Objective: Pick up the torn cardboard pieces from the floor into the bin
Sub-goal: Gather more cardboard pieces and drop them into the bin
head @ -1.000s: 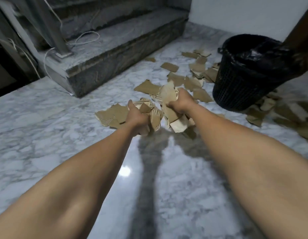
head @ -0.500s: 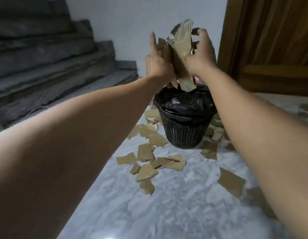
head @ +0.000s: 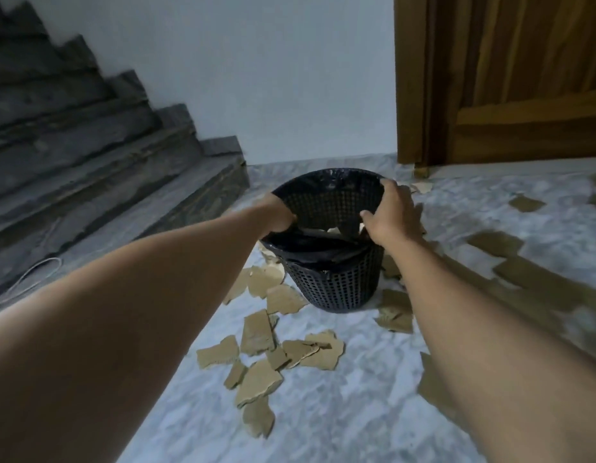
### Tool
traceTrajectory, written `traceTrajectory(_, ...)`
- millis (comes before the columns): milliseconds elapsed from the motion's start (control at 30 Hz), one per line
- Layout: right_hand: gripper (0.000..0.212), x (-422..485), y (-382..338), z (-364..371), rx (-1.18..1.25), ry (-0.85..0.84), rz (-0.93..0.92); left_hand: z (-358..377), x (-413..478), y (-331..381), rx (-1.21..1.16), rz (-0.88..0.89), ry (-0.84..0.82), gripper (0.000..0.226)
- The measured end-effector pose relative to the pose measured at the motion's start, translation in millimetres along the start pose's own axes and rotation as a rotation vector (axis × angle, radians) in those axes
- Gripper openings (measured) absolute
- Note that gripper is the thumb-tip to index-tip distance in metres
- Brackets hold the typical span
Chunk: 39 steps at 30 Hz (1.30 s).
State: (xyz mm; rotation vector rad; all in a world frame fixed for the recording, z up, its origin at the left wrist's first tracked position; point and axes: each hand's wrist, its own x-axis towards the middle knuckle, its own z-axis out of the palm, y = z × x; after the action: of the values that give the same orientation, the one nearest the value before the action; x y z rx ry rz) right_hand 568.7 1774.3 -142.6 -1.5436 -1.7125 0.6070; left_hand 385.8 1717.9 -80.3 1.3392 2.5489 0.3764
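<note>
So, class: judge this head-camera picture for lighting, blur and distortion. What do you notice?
Head view: dim, flat indoor light with no glare; wide-angle stretch swells both forearms at the lower edges; the cardboard pieces near the bin read fairly sharp, those at the right edge smear; the left hand and right hand are slightly soft.

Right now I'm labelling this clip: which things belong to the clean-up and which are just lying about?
Job:
- black bin
- torn cardboard pieces on the floor
- left hand, right hand, both over the bin

Lying about:
- white cable by the stairs
- wooden door
</note>
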Motion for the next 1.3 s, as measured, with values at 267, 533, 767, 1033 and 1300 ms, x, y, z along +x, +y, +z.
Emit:
traceTrajectory(267, 0.053, -10, 2, -12, 0.337, -0.381, 0.507, 24, -15, -45, -0.598, -0.209, -0.208, 0.009)
traceTrajectory(533, 0.014, -25, -71, 5, 0.529, -0.560, 0.528, -28, 8, -111, -0.987, -0.106, -0.192, 0.022)
traceTrajectory(767, 0.015, -39, -233, 96, 0.658, -0.621, 0.378, -160, 62, -233, -1.092, -0.044, 0.123, 0.012)
traceTrajectory(1033, 0.024, -106, -307, 289, 0.835, -0.436, 0.383, -150, 127, -408, -1.269, -0.093, 0.198, 0.034)
traceTrajectory(1300, 0.026, -111, -316, 384, 0.593, -0.527, 0.510, -100, 168, -508, -1.310, -0.244, 0.186, 0.022)
